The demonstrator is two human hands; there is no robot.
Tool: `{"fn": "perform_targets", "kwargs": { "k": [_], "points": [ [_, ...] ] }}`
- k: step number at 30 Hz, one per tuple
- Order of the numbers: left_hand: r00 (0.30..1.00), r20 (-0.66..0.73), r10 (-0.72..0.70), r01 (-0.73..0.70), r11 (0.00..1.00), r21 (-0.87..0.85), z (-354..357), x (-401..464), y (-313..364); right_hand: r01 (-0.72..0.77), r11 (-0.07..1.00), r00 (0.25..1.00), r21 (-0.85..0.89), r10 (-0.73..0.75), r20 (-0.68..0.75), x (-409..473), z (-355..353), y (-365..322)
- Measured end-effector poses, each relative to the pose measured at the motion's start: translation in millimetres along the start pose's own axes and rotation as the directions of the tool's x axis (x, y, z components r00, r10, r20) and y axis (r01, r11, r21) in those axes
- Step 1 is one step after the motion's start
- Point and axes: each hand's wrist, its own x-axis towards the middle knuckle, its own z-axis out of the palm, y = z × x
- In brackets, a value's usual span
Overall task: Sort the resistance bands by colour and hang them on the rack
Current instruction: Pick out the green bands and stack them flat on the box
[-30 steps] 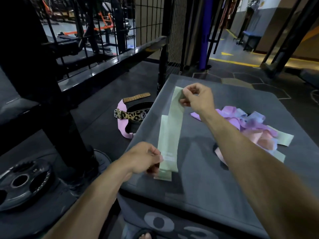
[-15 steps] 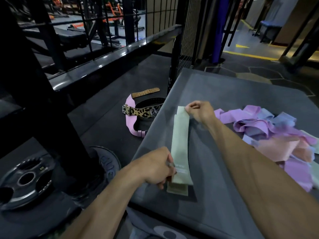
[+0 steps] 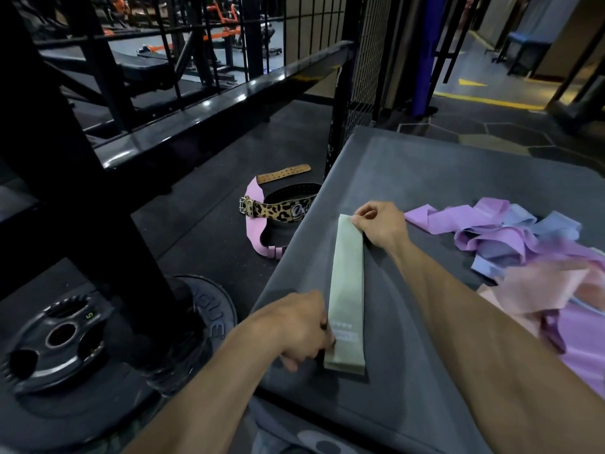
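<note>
Two pale green resistance bands [image 3: 347, 290] lie stacked flat and lengthwise on the grey padded box [image 3: 425, 178]. My left hand [image 3: 301, 326] pinches the near end of the stack at its left edge. My right hand [image 3: 381, 226] pinches the far end. To the right sits a loose pile of bands [image 3: 523, 244] in purple, light blue and pink, partly hidden behind my right forearm.
On the floor left of the box lie a leopard-print lifting belt with a pink belt [image 3: 278, 211] and a tan strap [image 3: 283, 173]. Black weight plates [image 3: 62, 335] sit at the foot of a black rack post [image 3: 98, 208]. A black rail and mesh fence run behind.
The green band that both hands held raised has come down flat onto the other green band, edges lined up. The camera has tilted nearer to the box.
</note>
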Motion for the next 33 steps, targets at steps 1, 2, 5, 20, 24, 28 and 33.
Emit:
{"fn": "perform_targets", "kwargs": {
  "k": [1, 2, 5, 20, 24, 28, 33],
  "points": [
    [1.000, -0.005, -0.002, 0.002, 1.000, 0.016, 0, -1, 0, 0.008, 1.000, 1.000, -0.027, -0.007, 0.004, 0, 0, -1],
    [1.000, -0.015, -0.005, 0.005, 1.000, 0.031, 0, -1, 1, 0.009, 0.999, 1.000, -0.054, -0.008, 0.015, 1, -1, -2],
    [0.995, -0.102, -0.016, 0.026, 0.995, 0.093, 4, 0, 7, 0.006, 0.985, 0.998, -0.174, 0.005, 0.065, 3, -2, -11],
    [0.922, -0.386, 0.023, 0.151, 0.897, 0.415, 34, 7, 42, 0.215, 0.697, 0.976, -0.684, -0.129, 0.176, -8, 14, -48],
    [0.922, -0.387, 0.013, 0.172, 0.881, 0.441, 33, 8, 43, 0.212, 0.713, 0.976, -0.669, -0.123, 0.178, -8, 13, -47],
    [0.926, -0.378, 0.009, 0.180, 0.869, 0.461, 33, 7, 41, 0.210, 0.715, 0.977, -0.667, -0.121, 0.178, -10, 12, -47],
    [0.929, -0.368, -0.030, 0.211, 0.861, 0.463, 26, 4, 39, 0.157, 0.803, 0.981, -0.574, -0.061, 0.182, -23, -3, -42]
  ]
}}
